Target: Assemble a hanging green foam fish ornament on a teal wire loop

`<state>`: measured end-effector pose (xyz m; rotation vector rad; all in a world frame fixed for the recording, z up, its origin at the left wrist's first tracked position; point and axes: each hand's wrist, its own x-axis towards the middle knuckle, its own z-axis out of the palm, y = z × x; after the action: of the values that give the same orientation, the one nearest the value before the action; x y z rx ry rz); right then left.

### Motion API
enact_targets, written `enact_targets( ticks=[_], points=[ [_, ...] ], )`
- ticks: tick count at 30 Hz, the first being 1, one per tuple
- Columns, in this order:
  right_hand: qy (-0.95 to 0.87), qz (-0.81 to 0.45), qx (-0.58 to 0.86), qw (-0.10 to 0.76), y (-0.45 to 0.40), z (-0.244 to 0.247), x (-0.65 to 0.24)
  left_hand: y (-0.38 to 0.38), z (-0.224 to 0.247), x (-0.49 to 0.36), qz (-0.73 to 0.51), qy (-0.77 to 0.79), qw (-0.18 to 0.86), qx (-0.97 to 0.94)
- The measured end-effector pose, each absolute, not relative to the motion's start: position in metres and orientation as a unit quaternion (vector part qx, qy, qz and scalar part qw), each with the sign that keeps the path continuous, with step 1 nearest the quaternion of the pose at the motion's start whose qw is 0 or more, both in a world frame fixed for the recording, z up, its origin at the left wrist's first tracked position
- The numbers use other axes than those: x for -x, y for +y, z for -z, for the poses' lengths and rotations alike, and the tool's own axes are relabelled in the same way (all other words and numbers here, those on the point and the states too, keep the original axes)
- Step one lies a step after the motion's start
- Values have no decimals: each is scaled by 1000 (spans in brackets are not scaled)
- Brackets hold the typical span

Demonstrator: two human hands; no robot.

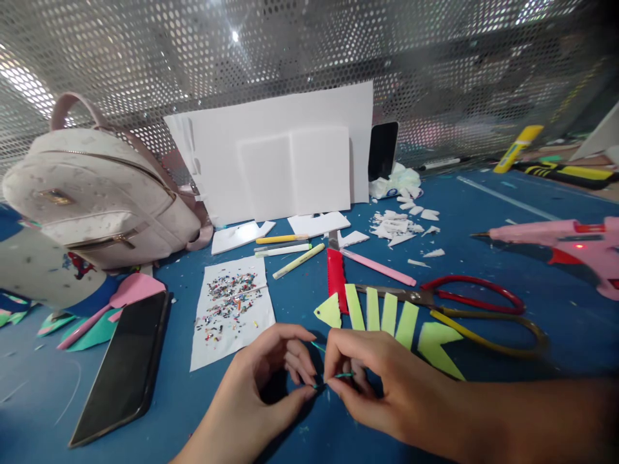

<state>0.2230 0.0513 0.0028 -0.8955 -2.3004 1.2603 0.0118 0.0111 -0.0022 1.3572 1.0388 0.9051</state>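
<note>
Near the bottom centre, my left hand [271,386] is curled, thumb and fingers pinched on a thin green strand. Just to its right, my right hand [382,374] pinches the same kind of strand [344,375] between thumb and forefinger; the fingertips of both hands nearly meet. Behind my right hand lie light green paper pieces: a triangular head with a small hole [329,311], several strips [372,309] and a forked tail [439,345]. A red-handled knife [335,274] lies beside them, and scissors [464,299] stretch to the right.
A paper with colourful bits [232,309] and a phone [120,367] lie left, near a backpack [106,193]. Pens [298,261] and white scraps [394,225] lie ahead, before an upright white board [213,154]. A pink glue gun [556,235] is at right.
</note>
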Motion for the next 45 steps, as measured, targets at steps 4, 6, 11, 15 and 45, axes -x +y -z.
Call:
enact_targets(
  ticks=[4, 6, 11, 15, 45],
  points=[
    [-835, -421, 290, 203, 50, -5, -221, 10, 1, -14, -386, 446, 565, -577],
    [-841, -414, 283, 205, 49, -5, -221, 9, 1, -15, -386, 447, 561, -580],
    [-838, -428, 269, 203, 50, -4, -222, 7, 0, -18, -379, 460, 556, -579],
    [-843, -433, 251, 198, 50, -4, -222, 7, 0, -19, -380, 454, 554, -585],
    [-774, -511, 324, 187, 56, -10, -223, 35, -13, 33, -472, 543, 94, -689]
  ],
)
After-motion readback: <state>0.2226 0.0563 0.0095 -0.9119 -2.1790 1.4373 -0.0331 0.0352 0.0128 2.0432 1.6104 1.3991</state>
